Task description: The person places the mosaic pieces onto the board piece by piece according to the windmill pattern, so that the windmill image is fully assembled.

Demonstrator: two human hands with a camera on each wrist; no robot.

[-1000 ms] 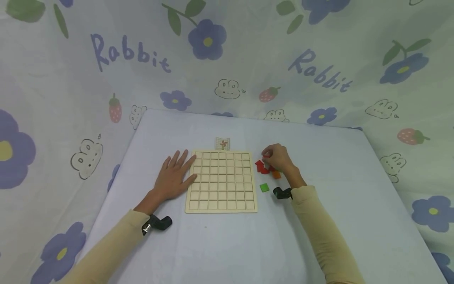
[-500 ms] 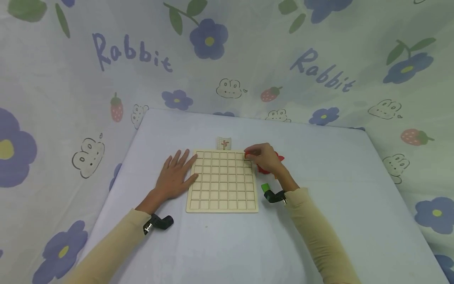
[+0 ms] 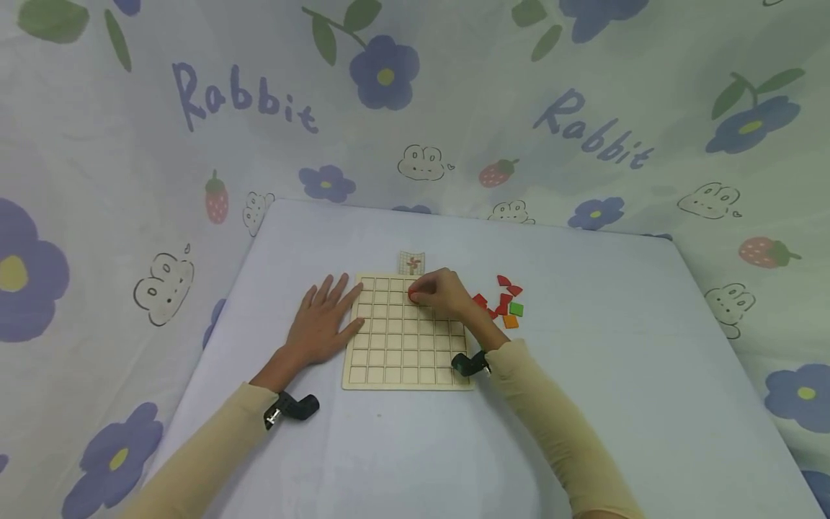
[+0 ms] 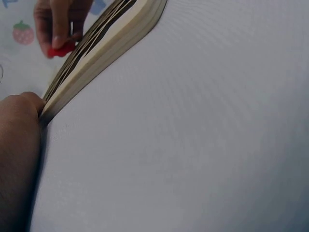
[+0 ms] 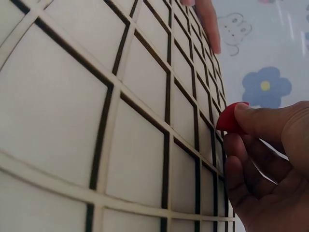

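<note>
My right hand (image 3: 444,294) pinches a small red tile (image 5: 231,118) with a curved edge between thumb and fingers. It is over the wooden grid board (image 3: 382,353), close above a square in the upper rows. In the left wrist view the red tile shows beneath the right fingertips. My left hand (image 3: 318,328) lies flat on the table at the board's left side, fingers spread, with index fingertip and thumb tip at the board's edge. The grid squares in sight hold no tiles; some are hidden under the right hand and forearm.
Right of the board lie several red tiles (image 3: 505,303), a green tile (image 3: 516,309) and an orange tile (image 3: 511,321). A small picture card (image 3: 411,262) with a pinwheel-like pattern rests behind the board's far edge. A patterned curtain (image 3: 454,108) hangs behind the white table (image 3: 402,454).
My right hand has moved left from the loose tiles to above the board, carrying the red tile. The forearm now covers the nearer green tile's spot. My left hand stays put.
</note>
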